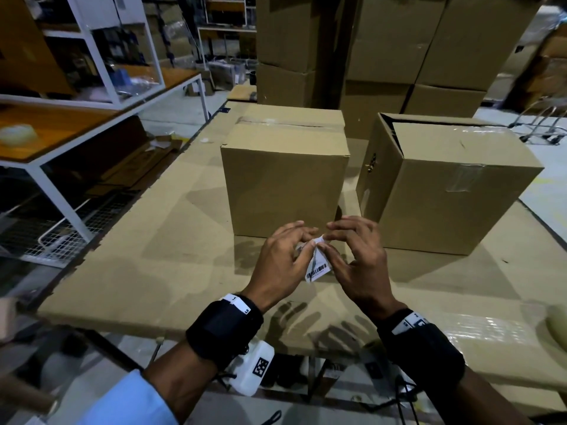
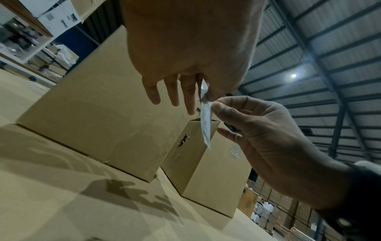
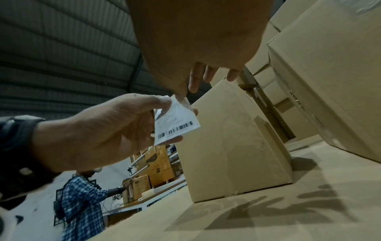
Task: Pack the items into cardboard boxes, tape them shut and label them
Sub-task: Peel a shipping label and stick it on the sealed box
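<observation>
Both hands are up in the air, close together, just in front of the boxes. The left hand [image 1: 283, 259] pinches a small white label [image 1: 318, 265] between its thumb and first finger, and its other fingers stick out loose. The right hand [image 1: 356, 259] pinches the top corner of the same label with its thumb and first finger, and its other fingers are spread out too. The label has black bar lines printed along its bottom edge and some small print above them, too small to read. It hangs between the two hands and does not touch any box. Right behind the hands a closed brown box [image 1: 283, 179] stands on the table [image 1: 129, 271], with clear tape along the seam on its top. Just beside it, on the right, stands a second brown box [image 1: 454, 191], turned a little, with shiny tape on its side and a dark gap along its top edge. The table top is covered with flat brown cardboard, and the shadows of the fingers fall on it. Behind the two boxes tall stacks of boxes [image 1: 399, 50] rise up. To the left is a white metal rack [image 1: 101, 56] with orange shelves. In the right wrist view another person in a checked shirt [image 3: 82, 203] stands at a bench far off.
</observation>
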### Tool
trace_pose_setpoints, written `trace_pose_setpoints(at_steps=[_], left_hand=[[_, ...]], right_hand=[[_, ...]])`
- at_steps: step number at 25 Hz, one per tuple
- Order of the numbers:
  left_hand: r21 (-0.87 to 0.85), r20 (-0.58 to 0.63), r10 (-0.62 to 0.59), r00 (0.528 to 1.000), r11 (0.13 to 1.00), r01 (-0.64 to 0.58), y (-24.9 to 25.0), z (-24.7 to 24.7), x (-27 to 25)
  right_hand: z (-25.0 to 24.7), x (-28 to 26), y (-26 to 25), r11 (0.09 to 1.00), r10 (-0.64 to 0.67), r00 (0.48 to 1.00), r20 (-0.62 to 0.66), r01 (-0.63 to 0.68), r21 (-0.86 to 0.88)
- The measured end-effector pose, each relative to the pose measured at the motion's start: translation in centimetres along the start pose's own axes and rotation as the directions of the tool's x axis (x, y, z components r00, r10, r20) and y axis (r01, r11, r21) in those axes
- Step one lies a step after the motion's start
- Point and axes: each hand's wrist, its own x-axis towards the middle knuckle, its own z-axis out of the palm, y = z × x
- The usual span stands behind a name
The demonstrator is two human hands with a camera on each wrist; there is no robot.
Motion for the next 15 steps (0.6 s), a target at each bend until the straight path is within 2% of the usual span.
trace_pose_setpoints(at_steps=[6, 11, 15], left_hand=[[-0.029, -0.002, -0.037, 0.999, 0.999, 0.037, 0.0, -0.1, -0.1], [-0.096, 0.05, -0.172, 0.984, 0.98, 0.177, 1.1, -1.0, 0.7], [-0.093, 0.067, -0.162, 0.985, 0.981, 0.168, 1.3, -1.3, 1.1]], right_hand=[[0.0, 0.1, 0.3, 1.0, -0.011, 1.0, 0.013, 0.01, 0.013], [0.0, 0.3, 0.4, 0.999, -0.042, 0.995, 0.095, 0.044, -0.02], [0.1, 0.3, 0.5, 0.999, -0.043, 0.993, 0.107, 0.045, -0.016]])
